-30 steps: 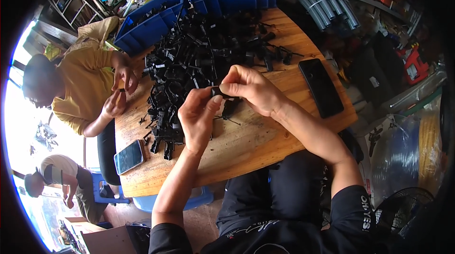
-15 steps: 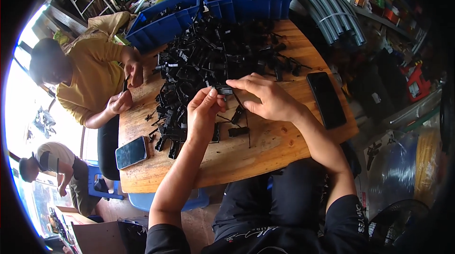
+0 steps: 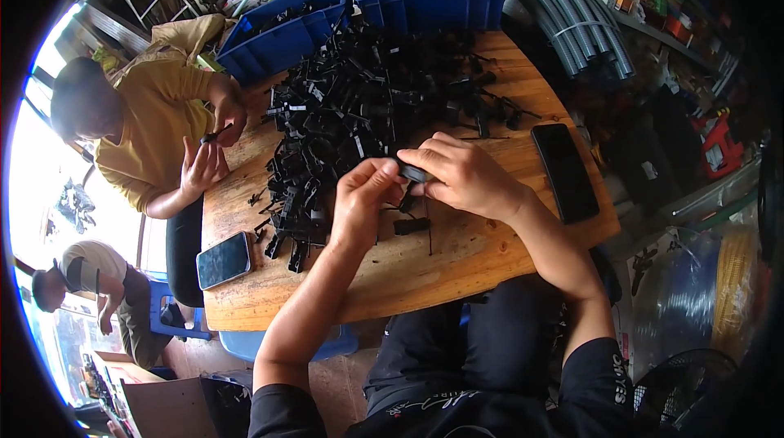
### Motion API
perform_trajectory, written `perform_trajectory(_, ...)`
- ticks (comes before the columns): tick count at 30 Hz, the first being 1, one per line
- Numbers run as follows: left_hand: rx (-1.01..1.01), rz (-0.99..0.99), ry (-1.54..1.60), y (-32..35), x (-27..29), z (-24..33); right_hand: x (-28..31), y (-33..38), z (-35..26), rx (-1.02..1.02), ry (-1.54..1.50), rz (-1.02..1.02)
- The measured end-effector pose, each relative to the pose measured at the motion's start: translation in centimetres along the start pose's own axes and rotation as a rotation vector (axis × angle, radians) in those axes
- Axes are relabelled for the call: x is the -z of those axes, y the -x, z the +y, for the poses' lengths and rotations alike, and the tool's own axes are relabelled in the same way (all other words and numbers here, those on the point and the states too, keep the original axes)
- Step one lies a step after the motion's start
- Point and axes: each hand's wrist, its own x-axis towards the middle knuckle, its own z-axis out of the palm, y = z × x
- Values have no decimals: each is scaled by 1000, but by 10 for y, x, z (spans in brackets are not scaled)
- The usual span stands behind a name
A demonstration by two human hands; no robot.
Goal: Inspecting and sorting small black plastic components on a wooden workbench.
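A small black plastic part (image 3: 413, 173) is held between my two hands above the wooden table. My left hand (image 3: 365, 197) pinches its left end between thumb and fingers. From the other side, the fingers and thumb of my right hand (image 3: 467, 174) close around it, covering much of it. Beyond my hands spreads a big heap of similar black plastic parts (image 3: 343, 103). A loose black piece (image 3: 411, 226) lies on the wood just below my right hand.
Two blue crates (image 3: 429, 9) with black parts stand behind the heap. One phone (image 3: 563, 173) lies at the table's right edge, another phone (image 3: 224, 261) at the left. A person in a yellow shirt (image 3: 163, 111) handles a black piece at left; another person (image 3: 102, 291) bends over farther back.
My right hand has closed from a spread reach onto the black part. Both hands have shifted slightly right, and the part is now turned. The yellow-shirted person's hands have moved a little.
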Motion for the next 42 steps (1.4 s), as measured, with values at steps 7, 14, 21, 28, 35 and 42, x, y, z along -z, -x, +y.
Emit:
perform_trajectory(7,18,19,41,3,1,6,9,0,-1,-97,-167,-141)
perform_trajectory(14,30,62,49,3,3,4,8,0,-1,-90,-210,-149)
perform_trajectory(21,12,78,-89,7,-8,1,-12,-1,-9,-19,60,75)
perform_trajectory(28,-74,111,-336,13,-16,2,-19,0,-4,-130,14,116)
perform_trajectory(35,-254,110,-521,18,-16,6,-28,-4,-9,-158,-36,209)
perform_trajectory(42,-529,119,-615,10,-7,3,-16,-9,-8,-245,-382,104)
